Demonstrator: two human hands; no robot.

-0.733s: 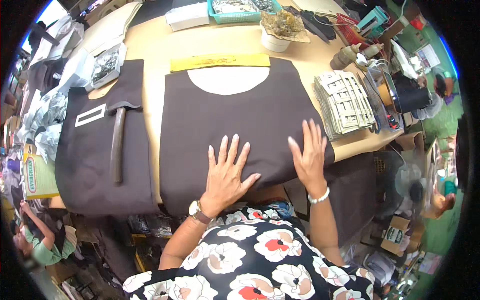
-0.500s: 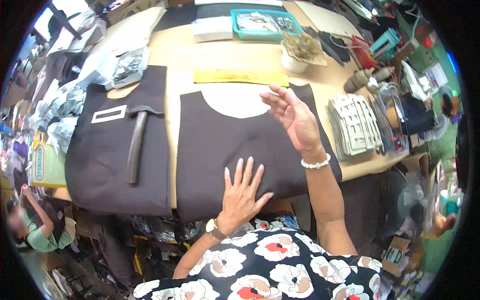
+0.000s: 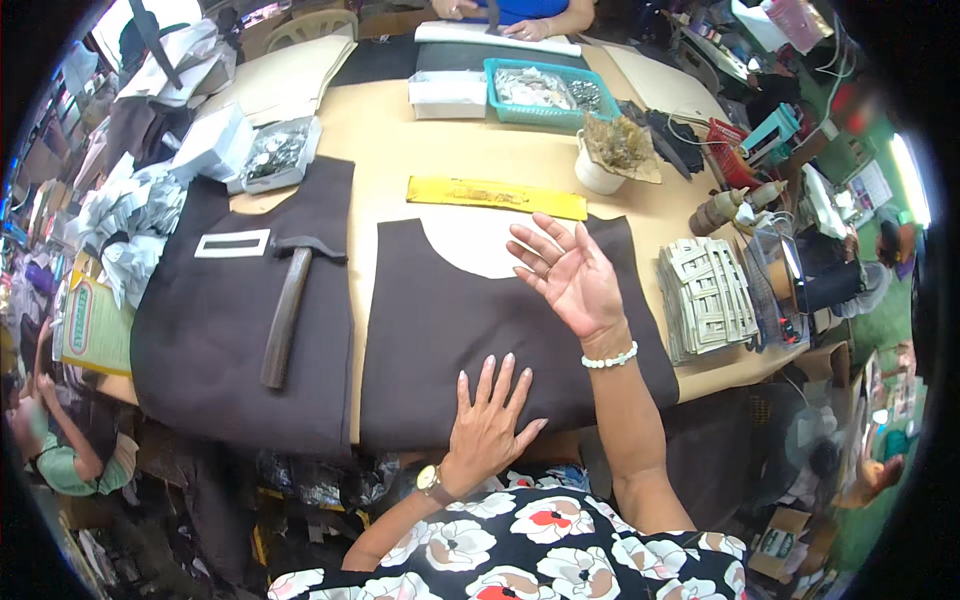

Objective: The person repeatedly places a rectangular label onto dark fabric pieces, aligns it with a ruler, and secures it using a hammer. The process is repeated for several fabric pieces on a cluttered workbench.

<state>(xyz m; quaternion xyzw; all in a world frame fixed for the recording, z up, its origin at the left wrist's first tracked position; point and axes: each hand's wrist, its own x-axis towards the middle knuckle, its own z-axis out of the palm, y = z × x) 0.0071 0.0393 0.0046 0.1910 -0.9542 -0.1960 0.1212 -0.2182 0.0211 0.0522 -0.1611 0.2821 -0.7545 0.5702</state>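
A dark brown cut fabric panel (image 3: 430, 330) with a curved neckline lies in front of me. My left hand (image 3: 489, 415) rests flat on its near part, fingers spread. Above the neckline's right side, my right hand (image 3: 568, 275) is raised with the palm turned up, fingers apart and nothing in it. Beyond the neckline lies a yellow strip (image 3: 497, 197). On the left is a second dark panel (image 3: 200, 340), bearing a hammer (image 3: 285, 315) and a small white rectangular frame (image 3: 232, 244).
White crumpled pieces (image 3: 150, 220) and a tray of metal bits (image 3: 272, 155) stand at left. A teal basket (image 3: 492, 95) and white cup (image 3: 597, 175) sit farther back. Stacked pale cut pieces (image 3: 705, 300) are at right. A co-worker's hands (image 3: 525, 28) show across the table.
My view has tilted up, so a co-worker across the table now shows. My right hand has turned its palm more upward. My left hand stays on the fabric.
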